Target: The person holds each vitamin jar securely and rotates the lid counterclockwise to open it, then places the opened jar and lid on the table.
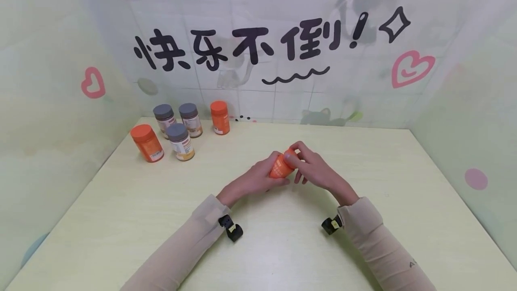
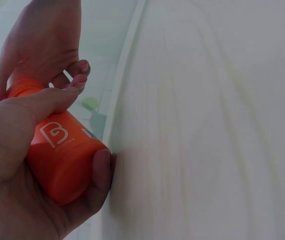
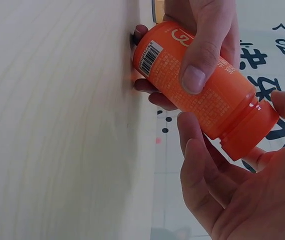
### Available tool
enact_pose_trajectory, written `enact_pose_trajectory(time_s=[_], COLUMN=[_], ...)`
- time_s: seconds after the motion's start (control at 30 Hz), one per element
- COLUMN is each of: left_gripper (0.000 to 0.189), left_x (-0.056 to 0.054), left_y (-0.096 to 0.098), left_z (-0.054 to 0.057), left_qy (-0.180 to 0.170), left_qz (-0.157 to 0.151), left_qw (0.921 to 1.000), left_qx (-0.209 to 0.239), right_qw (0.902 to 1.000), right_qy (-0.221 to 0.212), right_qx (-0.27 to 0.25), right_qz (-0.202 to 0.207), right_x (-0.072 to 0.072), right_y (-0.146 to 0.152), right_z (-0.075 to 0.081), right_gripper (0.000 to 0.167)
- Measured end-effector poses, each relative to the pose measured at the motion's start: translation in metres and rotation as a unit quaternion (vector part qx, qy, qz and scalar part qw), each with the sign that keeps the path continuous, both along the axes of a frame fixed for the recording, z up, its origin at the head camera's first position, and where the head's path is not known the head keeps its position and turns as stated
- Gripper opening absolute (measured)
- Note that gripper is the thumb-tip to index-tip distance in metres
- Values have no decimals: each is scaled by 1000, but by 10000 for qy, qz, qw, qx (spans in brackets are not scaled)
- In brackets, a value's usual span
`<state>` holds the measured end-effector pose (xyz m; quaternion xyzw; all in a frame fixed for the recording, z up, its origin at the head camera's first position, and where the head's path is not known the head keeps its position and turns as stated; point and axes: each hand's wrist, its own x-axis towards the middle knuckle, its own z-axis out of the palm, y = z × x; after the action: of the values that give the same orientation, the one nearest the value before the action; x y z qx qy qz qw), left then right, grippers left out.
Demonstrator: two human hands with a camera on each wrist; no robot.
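Note:
An orange plastic bottle (image 1: pixel 279 169) with a matching orange cap (image 3: pixel 251 131) is held between both hands above the table, tilted with its cap toward the right hand. My left hand (image 1: pixel 261 177) wraps round the body, its thumb lying along the side in the left wrist view. With thumb and fingers, my right hand (image 1: pixel 317 170) grips the cap. The right wrist view shows a barcode and pale print on the bottle; the cap sits on its neck there. Part of the label is hidden under the left thumb.
At the table's back left stand three grey-capped bottles (image 1: pixel 182 145) and two orange ones, one in front (image 1: pixel 147 143) and another by the back wall (image 1: pixel 220 118). Printed curtain-like walls (image 1: pixel 258 102) enclose the pale table (image 1: pixel 262 255) at the back and sides.

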<state>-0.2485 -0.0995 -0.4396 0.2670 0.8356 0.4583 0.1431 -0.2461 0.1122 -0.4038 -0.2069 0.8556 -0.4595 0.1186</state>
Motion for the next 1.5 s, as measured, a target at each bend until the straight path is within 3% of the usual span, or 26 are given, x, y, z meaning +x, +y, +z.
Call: enact_pose_trajectory(time_s=[0.67, 1.5], left_gripper=[53, 53], left_x=[1, 0], left_y=[1, 1], left_z=[0, 1], left_qy=[86, 83], left_qz=[29, 35], left_qw=[9999, 9999], left_qx=[-102, -76], right_qw=[9988, 9999], right_qy=[-26, -64], right_qx=[220, 124], right_qz=[-433, -78], right_x=[3, 3], right_y=[0, -1], right_z=[0, 2], right_gripper=[43, 41])
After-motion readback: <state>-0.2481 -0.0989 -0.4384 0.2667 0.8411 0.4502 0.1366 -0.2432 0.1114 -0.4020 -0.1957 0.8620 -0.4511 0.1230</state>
